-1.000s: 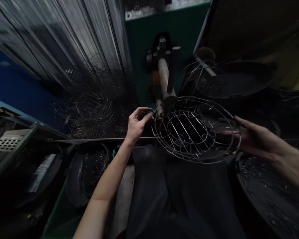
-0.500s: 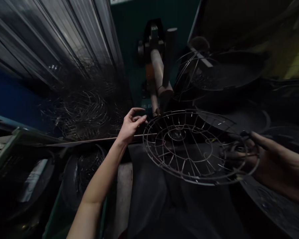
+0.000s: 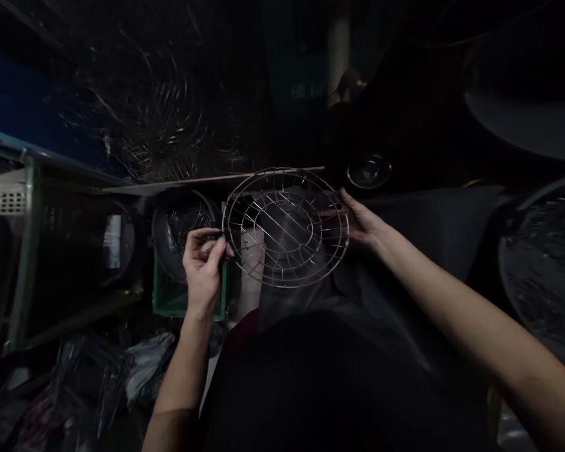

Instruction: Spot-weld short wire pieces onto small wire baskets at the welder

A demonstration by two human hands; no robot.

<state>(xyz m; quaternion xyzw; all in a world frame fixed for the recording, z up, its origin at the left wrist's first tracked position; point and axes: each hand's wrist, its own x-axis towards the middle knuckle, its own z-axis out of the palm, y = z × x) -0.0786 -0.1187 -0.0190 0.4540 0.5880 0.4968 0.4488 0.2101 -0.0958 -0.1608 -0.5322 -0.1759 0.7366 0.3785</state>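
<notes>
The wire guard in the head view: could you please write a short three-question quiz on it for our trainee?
1. True or false: both hands hold the wire guard.
2. Which hand grips its rim on the side nearer the green crate? A) left hand B) right hand
3. What shape is the guard?

Key:
1. True. The left hand's fingers pinch the rim at one side, and the right hand's fingers close on the opposite side.
2. A. The green crate lies just behind the left hand.
3. Round, with concentric wire rings crossed by spokes.
</notes>
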